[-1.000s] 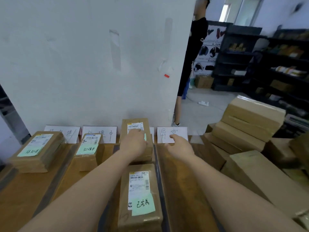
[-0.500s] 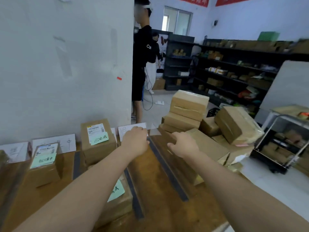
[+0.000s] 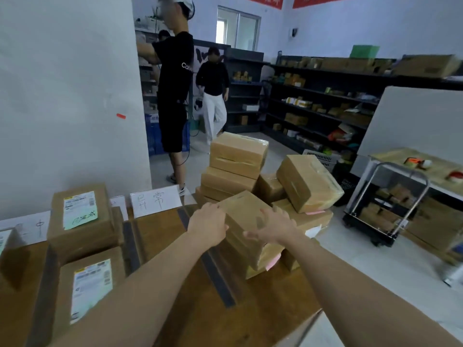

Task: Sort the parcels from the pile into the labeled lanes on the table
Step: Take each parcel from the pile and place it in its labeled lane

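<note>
Parcel between hands: left hand at its left edge (grip unclear), right hand splayed open opposite.

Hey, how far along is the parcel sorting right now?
Done: at least three labelled parcels sit in the lanes. In hand: the left hand and right hand reach the nearest pile parcel, not lifted. Left: the stacked pile behind it.

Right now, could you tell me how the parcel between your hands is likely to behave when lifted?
The parcel is a squared cardboard box, so probably stiff. Its glossy-looking surface may be slippery under the left hand and right hand. It lies tilted on the pile, so neighbours might shift.
</note>
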A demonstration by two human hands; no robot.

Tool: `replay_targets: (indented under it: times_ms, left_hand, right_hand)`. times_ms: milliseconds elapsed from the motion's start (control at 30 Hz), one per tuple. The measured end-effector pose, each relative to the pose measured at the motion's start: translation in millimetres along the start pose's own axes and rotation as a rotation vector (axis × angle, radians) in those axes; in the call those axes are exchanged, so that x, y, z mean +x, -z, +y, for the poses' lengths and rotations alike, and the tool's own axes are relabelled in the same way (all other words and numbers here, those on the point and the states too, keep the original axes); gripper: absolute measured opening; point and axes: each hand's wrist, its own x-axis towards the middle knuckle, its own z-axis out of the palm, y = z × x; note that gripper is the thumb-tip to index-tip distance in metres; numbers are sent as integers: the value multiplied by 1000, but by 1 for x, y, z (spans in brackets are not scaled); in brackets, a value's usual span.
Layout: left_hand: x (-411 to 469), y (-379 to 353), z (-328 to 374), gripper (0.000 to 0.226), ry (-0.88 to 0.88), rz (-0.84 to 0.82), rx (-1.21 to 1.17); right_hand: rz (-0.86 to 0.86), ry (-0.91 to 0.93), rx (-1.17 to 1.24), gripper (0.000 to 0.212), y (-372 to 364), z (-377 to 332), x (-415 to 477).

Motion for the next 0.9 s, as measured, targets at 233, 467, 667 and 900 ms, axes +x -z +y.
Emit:
replay_targets:
  times_ms: [233,467,667,900]
  left_hand:
    - [18,-45,32,34,117,-79,-89]
    - [18,-54,41,58,263,-117,-231]
    - [23,-46,39,52,375,-86,-425]
    - [22,-14,49,36,519,84,-1055]
  right_hand:
    - [-231,24,-24,131,-11,38,33]
    - [-114,96,-49,105,-13,44,38]
    - [-170,-52,583,112,10,50,40]
    - [-347,-203,1214,52,32,67,25]
